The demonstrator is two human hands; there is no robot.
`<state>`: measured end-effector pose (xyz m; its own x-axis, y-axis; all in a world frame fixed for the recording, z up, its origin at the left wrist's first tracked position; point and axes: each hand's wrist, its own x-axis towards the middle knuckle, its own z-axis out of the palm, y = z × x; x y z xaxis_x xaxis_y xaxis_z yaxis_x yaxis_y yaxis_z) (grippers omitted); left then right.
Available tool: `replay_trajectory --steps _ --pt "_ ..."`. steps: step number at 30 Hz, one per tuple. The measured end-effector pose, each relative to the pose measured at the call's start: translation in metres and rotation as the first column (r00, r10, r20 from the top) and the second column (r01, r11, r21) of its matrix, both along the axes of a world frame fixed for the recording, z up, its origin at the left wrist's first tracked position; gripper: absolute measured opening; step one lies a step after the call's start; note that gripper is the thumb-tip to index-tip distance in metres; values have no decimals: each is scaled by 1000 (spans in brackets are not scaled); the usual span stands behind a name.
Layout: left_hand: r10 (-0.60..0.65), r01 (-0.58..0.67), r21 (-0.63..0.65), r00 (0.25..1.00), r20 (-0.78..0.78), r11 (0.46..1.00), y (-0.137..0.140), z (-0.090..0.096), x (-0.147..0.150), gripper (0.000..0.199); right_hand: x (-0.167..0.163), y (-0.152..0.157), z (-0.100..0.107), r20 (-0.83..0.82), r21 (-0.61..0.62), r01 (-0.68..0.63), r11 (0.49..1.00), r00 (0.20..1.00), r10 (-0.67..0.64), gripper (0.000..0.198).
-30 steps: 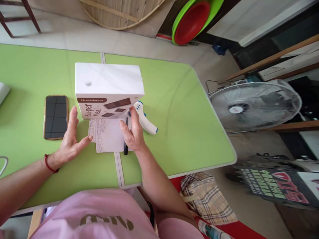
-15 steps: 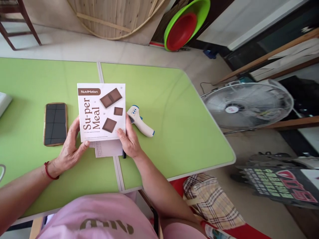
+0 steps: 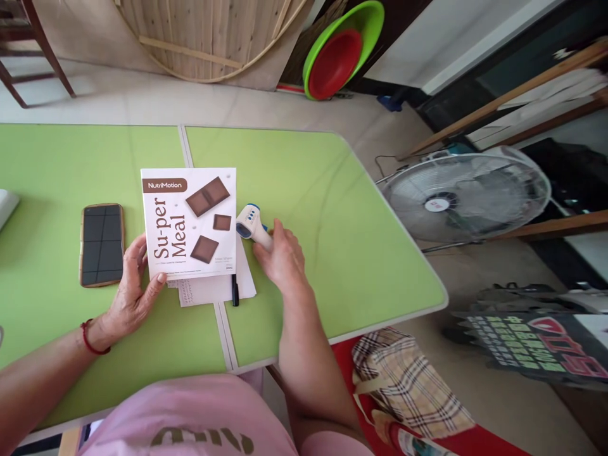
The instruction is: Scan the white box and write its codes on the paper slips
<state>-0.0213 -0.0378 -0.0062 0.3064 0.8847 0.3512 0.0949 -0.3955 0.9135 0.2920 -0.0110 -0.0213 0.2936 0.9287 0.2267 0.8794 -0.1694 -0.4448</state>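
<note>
My left hand grips the lower left edge of a white "Su-per Meal" box printed with chocolate pieces, its thumb on the front. Right of the box, my right hand is closed around the handle of a white and blue infrared thermometer gun, whose head points toward the box. White paper sheets show partly from under the box. On them is a black pen, its upper end hidden by the box.
A smartphone in a brown case lies left of my left hand on the green table. At the far left edge sits part of a white object. Past the table's right side stands a large fan; a plaid cloth lies at lower right.
My right hand has let go of the box, moved right and taken hold of the thermometer gun. The left hand still holds the box. More of the paper and pen shows.
</note>
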Motion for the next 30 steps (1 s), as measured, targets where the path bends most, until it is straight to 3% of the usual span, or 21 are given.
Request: replay_trajectory --steps 2,3,6,9,11,12,13,16,19,23,30 --pt "0 0 -2 1000 -5 1000 0 0 -1 69 -1 1 2 -7 -80 8 997 1000 -8 46" --pt "-4 4 -4 1000 -8 1000 0 1 -1 69 -3 1 5 -50 -56 18 998 999 -21 43" --pt "-15 15 -11 1000 -16 1000 1 1 -1 69 -14 -3 22 -351 209 31 978 935 46 47" --pt "-20 20 -7 1000 -5 1000 1 1 -1 68 -29 -20 44 -635 452 -59 890 680 367 46" --pt "-18 18 -6 1000 0 1000 1 0 -1 69 -38 -38 56 -712 508 -252 823 414 567 48" --pt "-16 16 -10 1000 -2 1000 1 -1 -1 69 -43 -48 61 -744 499 -351 792 296 599 51" --pt "-14 14 -13 1000 -5 1000 1 -2 -1 69 -47 -56 65 -782 469 -393 791 231 579 54" --pt "-8 7 -16 1000 -11 1000 0 -2 -1 70 -58 -68 73 -900 183 -517 836 253 354 50" --pt "-7 7 -11 1000 -13 1000 1 -2 -2 70 -68 -64 78 -927 -4 -587 810 307 218 43" --pt "-7 7 -25 1000 -8 1000 1 0 -2 67 -80 -54 80 -932 -41 -613 789 308 190 34" --pt "-4 4 -23 1000 -15 1000 1 -1 -2 70 -89 -54 78 -950 -31 -576 817 270 155 37"
